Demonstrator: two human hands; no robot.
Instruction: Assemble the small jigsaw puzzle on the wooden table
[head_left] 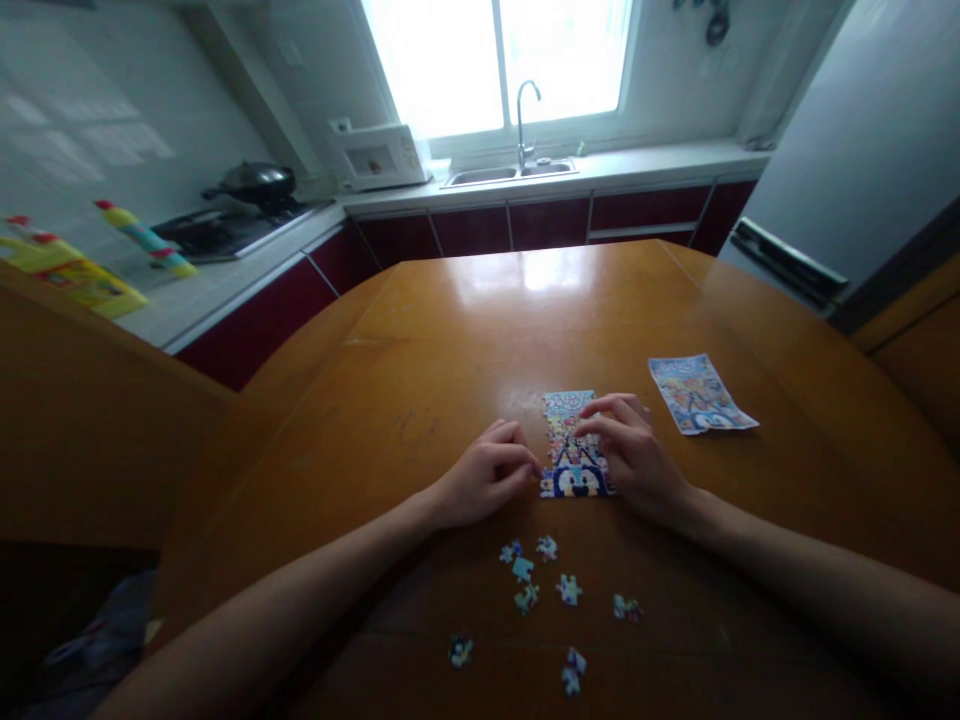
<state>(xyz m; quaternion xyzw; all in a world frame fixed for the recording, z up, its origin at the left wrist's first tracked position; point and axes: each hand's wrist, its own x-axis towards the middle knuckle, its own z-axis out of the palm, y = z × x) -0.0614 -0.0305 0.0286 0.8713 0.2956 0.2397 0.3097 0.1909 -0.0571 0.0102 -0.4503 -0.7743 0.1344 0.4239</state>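
A partly assembled jigsaw puzzle lies flat on the wooden table, with a blue cartoon dog's face along its bottom and a ragged left edge. My left hand rests beside its lower left corner, fingers curled together and fingertips at the edge; whatever they may pinch is hidden. Over the right side of the puzzle is my right hand, its bent fingers apart and fingertips on or just above the pieces. Its palm covers part of the right edge. Loose puzzle pieces lie scattered nearer to me, several in all.
A creased picture sheet lies right of the puzzle on the table. Beyond are a counter with a sink, a microwave and a stove with a lidded pan. Yellow bottles stand at left, a fridge at right.
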